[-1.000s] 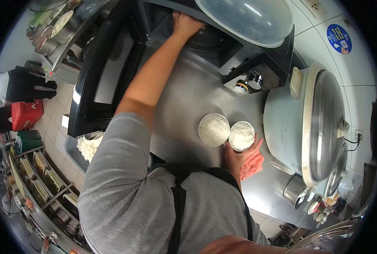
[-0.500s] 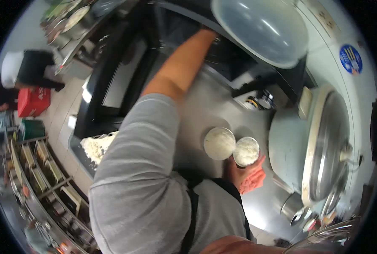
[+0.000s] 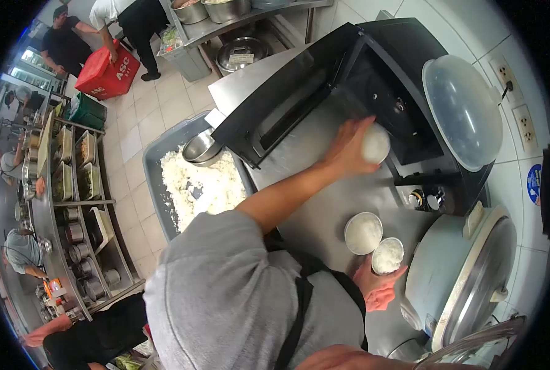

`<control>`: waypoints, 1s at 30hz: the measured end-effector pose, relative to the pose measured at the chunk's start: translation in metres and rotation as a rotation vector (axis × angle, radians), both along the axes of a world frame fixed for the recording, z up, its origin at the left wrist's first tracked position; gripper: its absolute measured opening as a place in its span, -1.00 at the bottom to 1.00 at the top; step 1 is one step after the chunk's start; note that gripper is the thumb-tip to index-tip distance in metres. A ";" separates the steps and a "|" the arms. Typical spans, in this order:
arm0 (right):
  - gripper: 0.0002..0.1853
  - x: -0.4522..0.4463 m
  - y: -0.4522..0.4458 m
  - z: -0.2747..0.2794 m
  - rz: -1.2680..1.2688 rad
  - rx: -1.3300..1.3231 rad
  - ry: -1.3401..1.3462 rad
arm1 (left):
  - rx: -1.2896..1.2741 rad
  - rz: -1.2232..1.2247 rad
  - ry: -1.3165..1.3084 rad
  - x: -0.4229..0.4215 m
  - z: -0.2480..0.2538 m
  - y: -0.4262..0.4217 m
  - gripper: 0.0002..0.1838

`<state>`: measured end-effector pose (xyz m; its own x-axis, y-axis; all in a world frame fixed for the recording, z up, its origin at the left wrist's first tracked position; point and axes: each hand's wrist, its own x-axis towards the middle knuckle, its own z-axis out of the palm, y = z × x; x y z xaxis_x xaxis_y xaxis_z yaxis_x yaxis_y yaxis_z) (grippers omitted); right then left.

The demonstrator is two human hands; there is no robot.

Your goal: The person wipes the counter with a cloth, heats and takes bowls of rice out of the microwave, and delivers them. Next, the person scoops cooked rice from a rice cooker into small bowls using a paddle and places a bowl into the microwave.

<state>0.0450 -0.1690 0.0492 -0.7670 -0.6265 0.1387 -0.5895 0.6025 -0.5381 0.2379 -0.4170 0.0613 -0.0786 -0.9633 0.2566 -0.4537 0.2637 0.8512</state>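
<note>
My left hand (image 3: 349, 149) has its fingers round the side of a white-filled bowl (image 3: 376, 144), just in front of the open black microwave (image 3: 386, 98). Lower down, my right hand (image 3: 368, 279) grips a smaller bowl of white rice (image 3: 388, 255), with a pink cloth (image 3: 381, 299) bunched against the palm. Beside that bowl, on the steel counter (image 3: 315, 213), stands another bowl of rice (image 3: 363, 233).
Left of the counter is a grey tub (image 3: 153, 179) of rice with metal bowls (image 3: 202, 148) in it. A large cooker (image 3: 435, 271) stands right, and a clear plastic cover (image 3: 463, 111) rests on the microwave. Co-workers stand at left, two near a red box (image 3: 107, 73).
My left hand has come out of the microwave with a bowl in its grip. The view has turned left, showing more of the rice tub. My right hand still holds the smaller bowl.
</note>
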 end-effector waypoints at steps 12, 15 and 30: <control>0.28 -0.046 -0.003 -0.067 0.198 -0.473 -0.143 | 0.074 -0.521 -0.213 0.045 -0.019 0.189 0.24; 0.25 -0.039 -0.007 -0.052 0.158 -0.450 -0.157 | 0.054 -0.564 -0.106 0.040 -0.007 0.195 0.25; 0.28 -0.046 -0.009 -0.055 0.189 -0.483 -0.179 | 0.281 0.147 -0.065 0.286 0.060 0.128 -0.81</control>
